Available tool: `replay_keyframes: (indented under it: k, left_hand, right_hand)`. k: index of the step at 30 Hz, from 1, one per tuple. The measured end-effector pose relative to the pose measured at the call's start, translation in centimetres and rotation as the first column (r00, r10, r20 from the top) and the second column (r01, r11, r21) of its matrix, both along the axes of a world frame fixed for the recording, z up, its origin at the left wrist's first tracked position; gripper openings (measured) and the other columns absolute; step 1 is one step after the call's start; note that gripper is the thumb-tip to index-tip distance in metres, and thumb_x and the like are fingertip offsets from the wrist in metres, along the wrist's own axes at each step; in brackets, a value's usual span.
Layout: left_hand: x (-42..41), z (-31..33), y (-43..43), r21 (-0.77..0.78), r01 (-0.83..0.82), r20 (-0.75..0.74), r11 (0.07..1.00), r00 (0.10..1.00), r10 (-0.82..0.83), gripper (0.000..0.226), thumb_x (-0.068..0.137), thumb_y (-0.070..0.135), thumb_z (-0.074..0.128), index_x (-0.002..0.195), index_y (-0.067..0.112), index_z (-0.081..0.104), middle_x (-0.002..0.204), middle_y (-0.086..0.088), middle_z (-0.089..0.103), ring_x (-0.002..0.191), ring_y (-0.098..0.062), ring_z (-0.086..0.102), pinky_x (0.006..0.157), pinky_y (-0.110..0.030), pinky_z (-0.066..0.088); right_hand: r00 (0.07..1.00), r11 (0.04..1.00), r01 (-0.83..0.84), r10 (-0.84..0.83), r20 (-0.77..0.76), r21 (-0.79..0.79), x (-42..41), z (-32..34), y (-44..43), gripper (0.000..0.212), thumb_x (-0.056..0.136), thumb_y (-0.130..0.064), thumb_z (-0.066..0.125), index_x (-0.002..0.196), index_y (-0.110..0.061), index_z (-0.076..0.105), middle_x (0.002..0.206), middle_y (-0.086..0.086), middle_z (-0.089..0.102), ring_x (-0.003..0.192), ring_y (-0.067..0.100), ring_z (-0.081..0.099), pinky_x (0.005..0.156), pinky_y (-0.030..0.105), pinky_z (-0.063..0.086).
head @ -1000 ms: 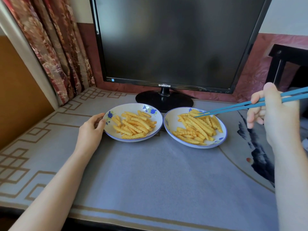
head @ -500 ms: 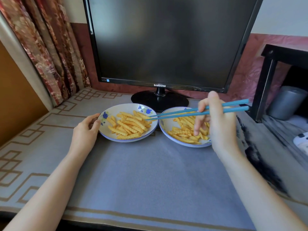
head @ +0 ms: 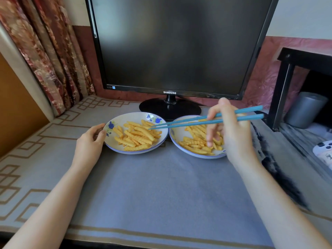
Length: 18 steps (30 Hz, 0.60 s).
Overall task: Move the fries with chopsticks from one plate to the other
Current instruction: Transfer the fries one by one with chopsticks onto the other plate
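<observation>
As left hand [head: 89, 142] grips left plate [head: 136, 116] rim, chopsticks [head: 251, 117] overhang fries [head: 138, 135]

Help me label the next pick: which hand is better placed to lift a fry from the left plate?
Right. The right hand holds the chopsticks, their tips over the fries on the left plate. The left hand only grips that plate's rim.

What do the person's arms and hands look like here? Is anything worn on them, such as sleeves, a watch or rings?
Both are bare. The left hand and right hand wear no gloves, and no ring shows on the visible fingers. The left forearm and right forearm show no sleeve, watch or bracelet up to the frame's edge.
</observation>
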State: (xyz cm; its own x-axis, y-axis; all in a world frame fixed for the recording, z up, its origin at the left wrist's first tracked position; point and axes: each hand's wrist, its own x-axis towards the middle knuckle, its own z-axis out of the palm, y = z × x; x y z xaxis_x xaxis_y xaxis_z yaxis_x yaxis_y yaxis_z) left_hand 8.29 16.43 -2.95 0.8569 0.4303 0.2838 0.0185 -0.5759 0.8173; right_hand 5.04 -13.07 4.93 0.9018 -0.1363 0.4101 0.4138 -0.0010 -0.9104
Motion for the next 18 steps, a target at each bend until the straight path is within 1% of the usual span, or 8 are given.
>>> replay_keyframes:
  k: [1,3,7,9,16,18]
  left_hand:
    - [0.0,0.0,0.0,-0.003,0.002,0.001,1.000,1.000,-0.002,0.031,0.096,0.019,0.046,0.123,0.014,0.060,0.119,-0.006,0.064,0.098,-0.009,0.049,0.084,-0.023,0.033]
    - [0.0,0.0,0.0,-0.006,0.003,0.000,1.000,1.000,-0.003,0.031,0.096,0.019,0.046,0.123,0.014,0.060,0.119,-0.006,0.064,0.098,-0.009,0.049,0.084,-0.023,0.034]
    - [-0.1,0.1,-0.1,-0.005,-0.001,0.001,1.000,1.000,0.001,0.031,0.096,0.020,0.046,0.124,0.013,0.060,0.120,-0.007,0.063,0.101,-0.012,0.051,0.084,-0.023,0.033]
    - [-0.1,0.2,-0.1,-0.005,-0.002,0.000,1.000,1.000,0.002,0.031,0.096,0.020,0.046,0.124,0.013,0.059,0.120,-0.007,0.063,0.104,-0.014,0.052,0.084,-0.023,0.033]
    - [0.0,0.1,0.0,-0.009,0.000,-0.006,1.000,1.000,0.000,0.032,0.096,0.021,0.046,0.124,0.014,0.059,0.120,-0.006,0.064,0.099,-0.009,0.049,0.084,-0.023,0.034]
    - [0.0,0.1,-0.1,-0.004,-0.003,-0.006,1.000,1.000,0.003,0.032,0.097,0.021,0.046,0.124,0.014,0.059,0.120,-0.006,0.064,0.098,-0.008,0.048,0.083,-0.023,0.033]
  right_hand:
    - [0.999,0.999,0.044,-0.044,0.011,0.006,0.2,0.4,-0.8,0.042,0.103,-0.027,0.036,0.068,-0.009,0.050,0.037,0.009,0.044,0.030,0.022,0.039,0.037,0.022,0.024]
    - [0.992,0.992,0.123,-0.124,0.025,0.015,0.6,0.9,-2.5,0.042,0.104,-0.026,0.036,0.068,-0.008,0.049,0.035,0.008,0.044,0.029,0.022,0.038,0.036,0.018,0.025]
    - [0.975,0.974,0.220,-0.218,0.039,-0.053,1.3,0.8,-4.5,0.040,0.104,-0.024,0.036,0.070,-0.007,0.050,0.036,0.009,0.046,0.028,0.017,0.039,0.035,0.013,0.028]
    - [0.974,0.971,0.226,-0.224,0.041,-0.077,1.5,0.7,-4.8,0.040,0.104,-0.026,0.037,0.071,-0.007,0.051,0.037,0.010,0.047,0.028,0.017,0.040,0.035,0.013,0.028]
    - [0.983,0.967,0.184,-0.179,0.041,-0.178,1.6,0.6,-4.5,0.041,0.104,-0.025,0.037,0.069,-0.007,0.050,0.038,0.010,0.049,0.028,0.020,0.039,0.034,0.013,0.027]
    - [0.984,0.966,0.176,-0.170,0.047,-0.191,1.5,0.5,-4.3,0.041,0.104,-0.025,0.038,0.069,-0.007,0.050,0.041,0.017,0.048,0.028,0.020,0.039,0.034,0.014,0.028]
